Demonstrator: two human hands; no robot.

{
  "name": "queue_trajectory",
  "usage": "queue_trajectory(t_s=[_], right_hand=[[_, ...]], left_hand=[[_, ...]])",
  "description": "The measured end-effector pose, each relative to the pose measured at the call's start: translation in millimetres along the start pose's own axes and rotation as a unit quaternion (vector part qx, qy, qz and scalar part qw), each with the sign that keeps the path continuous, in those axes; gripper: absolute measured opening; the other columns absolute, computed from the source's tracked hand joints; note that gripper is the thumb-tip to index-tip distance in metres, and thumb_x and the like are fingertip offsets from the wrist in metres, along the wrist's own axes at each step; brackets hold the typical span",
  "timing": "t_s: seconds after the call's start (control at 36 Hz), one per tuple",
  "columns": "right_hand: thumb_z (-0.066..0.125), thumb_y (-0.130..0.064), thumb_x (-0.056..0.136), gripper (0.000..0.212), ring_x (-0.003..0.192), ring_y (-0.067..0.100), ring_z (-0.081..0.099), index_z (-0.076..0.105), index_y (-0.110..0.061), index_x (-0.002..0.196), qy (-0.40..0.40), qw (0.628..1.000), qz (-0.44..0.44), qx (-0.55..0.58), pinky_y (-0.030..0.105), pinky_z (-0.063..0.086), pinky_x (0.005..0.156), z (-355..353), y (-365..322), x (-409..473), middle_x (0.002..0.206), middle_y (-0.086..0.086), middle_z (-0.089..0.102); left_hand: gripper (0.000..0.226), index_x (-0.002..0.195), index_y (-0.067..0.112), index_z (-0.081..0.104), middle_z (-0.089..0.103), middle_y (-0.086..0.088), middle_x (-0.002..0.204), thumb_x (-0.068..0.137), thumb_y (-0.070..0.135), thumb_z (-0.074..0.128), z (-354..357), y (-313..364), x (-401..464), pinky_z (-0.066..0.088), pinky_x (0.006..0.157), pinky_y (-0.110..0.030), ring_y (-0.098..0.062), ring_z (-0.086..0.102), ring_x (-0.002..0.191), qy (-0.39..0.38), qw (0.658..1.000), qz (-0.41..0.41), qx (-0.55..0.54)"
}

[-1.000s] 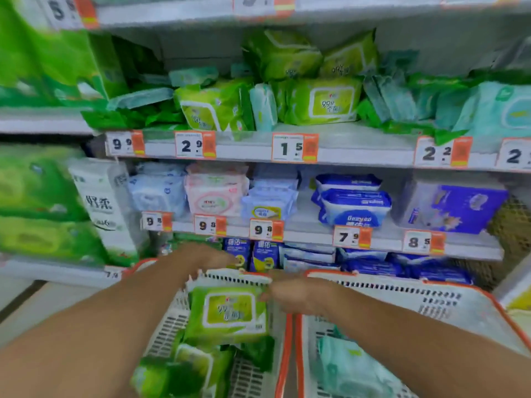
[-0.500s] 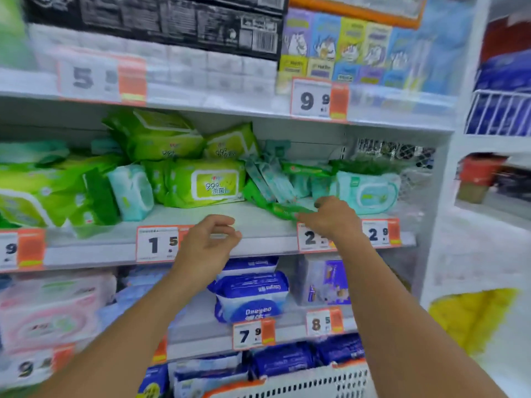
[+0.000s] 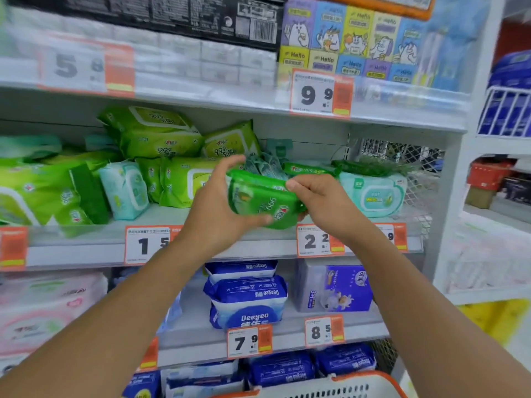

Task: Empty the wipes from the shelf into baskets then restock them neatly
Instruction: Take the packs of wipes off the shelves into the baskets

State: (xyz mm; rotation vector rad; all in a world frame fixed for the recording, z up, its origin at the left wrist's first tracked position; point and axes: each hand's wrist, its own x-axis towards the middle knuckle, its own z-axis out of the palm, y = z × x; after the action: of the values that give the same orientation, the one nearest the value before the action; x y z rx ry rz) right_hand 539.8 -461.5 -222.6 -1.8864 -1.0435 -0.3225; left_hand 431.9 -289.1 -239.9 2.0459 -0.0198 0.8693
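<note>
A small dark green wipes pack (image 3: 263, 201) is held between both hands, just in front of the middle shelf (image 3: 244, 248). My left hand (image 3: 218, 208) grips its left side, thumb under and fingers over the top. My right hand (image 3: 321, 202) pinches its right end. Behind it on the shelf lie light green wipes packs (image 3: 155, 139), a pale teal pack (image 3: 373, 193) at the right and several slim green packs (image 3: 310, 169). A white basket with an orange rim (image 3: 339, 387) shows at the bottom edge.
Blue wipes packs (image 3: 247, 300) and a purple box (image 3: 339, 288) fill the shelf below. Pink packs (image 3: 48, 308) sit at lower left. Tissue packs (image 3: 353, 38) stand on the top shelf. A white upright (image 3: 459, 168) and wire mesh close off the shelf's right end.
Both hands reached to the middle shelf, took hold of the dark green pack and drew it off the shelf toward me. The view shifted up from the baskets.
</note>
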Motion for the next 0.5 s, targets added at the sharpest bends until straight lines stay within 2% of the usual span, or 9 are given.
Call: queue_trajectory(t_s=[0.06, 0.08, 0.17, 0.22, 0.28, 0.36, 0.39, 0.44, 0.5], right_hand=[[0.049, -0.020, 0.104, 0.033, 0.066, 0.024, 0.063, 0.069, -0.003, 0.085, 0.027, 0.989, 0.072, 0.129, 0.037, 0.057, 0.057, 1.6, -5.3, -1.9, 0.079, 0.017, 0.067], [0.049, -0.020, 0.104, 0.030, 0.068, 0.020, 0.064, 0.071, -0.005, 0.089, 0.062, 0.977, 0.110, 0.173, 0.033, 0.057, 0.056, 1.0, -2.7, -2.7, 0.081, 0.012, 0.069], [0.059, -0.010, 0.097, 0.020, 0.077, 0.026, 0.066, 0.065, -0.011, 0.116, 0.168, 0.954, 0.187, 0.164, 0.034, 0.059, 0.064, -5.3, 17.8, -2.8, 0.091, 0.012, 0.069], [0.060, 0.002, 0.093, 0.055, 0.083, 0.034, 0.068, 0.049, -0.026, 0.138, 0.163, 0.931, 0.242, 0.220, 0.036, 0.061, 0.071, -8.2, 31.6, 0.1, 0.099, 0.014, 0.066], [0.059, 0.006, 0.092, 0.079, 0.094, 0.038, 0.071, 0.031, -0.039, 0.150, 0.133, 0.921, 0.259, 0.260, 0.037, 0.062, 0.074, -5.6, 36.8, 7.3, 0.121, 0.014, 0.058], [0.064, -0.001, 0.090, 0.092, 0.096, 0.033, 0.068, 0.014, -0.042, 0.156, 0.099, 0.899, 0.291, 0.313, 0.044, 0.062, 0.079, 2.5, 49.1, 42.4, 0.154, 0.000, 0.029], [0.067, -0.004, 0.089, 0.094, 0.109, 0.033, 0.062, 0.012, -0.040, 0.157, 0.085, 0.890, 0.305, 0.327, 0.047, 0.061, 0.079, 5.5, 51.1, 57.0, 0.160, -0.004, 0.019], [0.075, -0.012, 0.082, 0.095, 0.136, 0.038, 0.039, 0.020, -0.033, 0.156, 0.061, 0.864, 0.346, 0.361, 0.050, 0.061, 0.077, 6.0, 58.7, 84.9, 0.163, -0.004, 0.013], [0.077, -0.017, 0.081, 0.069, 0.135, 0.036, 0.039, 0.045, -0.018, 0.141, 0.067, 0.834, 0.373, 0.401, 0.051, 0.061, 0.071, 5.6, 63.5, 104.3, 0.152, 0.001, 0.031]], left_hand=[[0.049, 0.101, 0.023, 0.067, 0.075, 0.006, 0.091, 0.059, 0.022, 0.093, -7.7, -0.5, 4.1, 0.061, 0.075, -0.042, -0.012, 0.073, 0.082, 0.011, 0.998, -0.052, -0.043], [0.039, 0.093, 0.022, 0.069, 0.076, 0.003, 0.088, 0.062, 0.021, 0.092, -10.7, -2.8, 5.3, 0.062, 0.073, -0.045, -0.015, 0.074, 0.081, 0.012, 0.993, -0.087, -0.078], [0.037, 0.106, 0.017, 0.067, 0.073, -0.002, 0.108, 0.074, 0.020, 0.085, -13.7, -13.9, 6.6, 0.062, 0.072, -0.043, -0.020, 0.070, 0.102, 0.038, 0.942, -0.209, -0.261], [0.030, 0.115, 0.016, 0.063, 0.070, -0.002, 0.117, 0.087, 0.019, 0.073, -11.8, -17.5, 8.0, 0.062, 0.069, -0.041, -0.021, 0.065, 0.111, 0.057, 0.890, -0.260, -0.371], [0.022, 0.117, 0.017, 0.061, 0.070, -0.004, 0.116, 0.096, 0.021, 0.062, -10.3, -18.9, 9.6, 0.062, 0.065, -0.043, -0.022, 0.066, 0.108, 0.075, 0.840, -0.300, -0.445], [0.019, 0.114, 0.016, 0.061, 0.069, -0.009, 0.112, 0.100, 0.027, 0.052, -7.4, -17.6, 8.0, 0.060, 0.067, -0.054, -0.026, 0.066, 0.098, 0.088, 0.762, -0.361, -0.530], [0.019, 0.108, 0.017, 0.061, 0.068, -0.009, 0.110, 0.101, 0.030, 0.050, -6.1, -17.7, 7.1, 0.057, 0.069, -0.056, -0.027, 0.064, 0.098, 0.085, 0.744, -0.378, -0.544], [0.022, 0.103, 0.018, 0.061, 0.066, -0.010, 0.107, 0.100, 0.038, 0.050, -3.9, -20.5, 4.6, 0.051, 0.071, -0.054, -0.028, 0.061, 0.101, 0.079, 0.731, -0.406, -0.543], [0.027, 0.110, 0.020, 0.061, 0.067, -0.008, 0.105, 0.097, 0.043, 0.053, -4.9, -24.7, 1.8, 0.050, 0.065, -0.044, -0.025, 0.061, 0.096, 0.090, 0.757, -0.413, -0.499]])
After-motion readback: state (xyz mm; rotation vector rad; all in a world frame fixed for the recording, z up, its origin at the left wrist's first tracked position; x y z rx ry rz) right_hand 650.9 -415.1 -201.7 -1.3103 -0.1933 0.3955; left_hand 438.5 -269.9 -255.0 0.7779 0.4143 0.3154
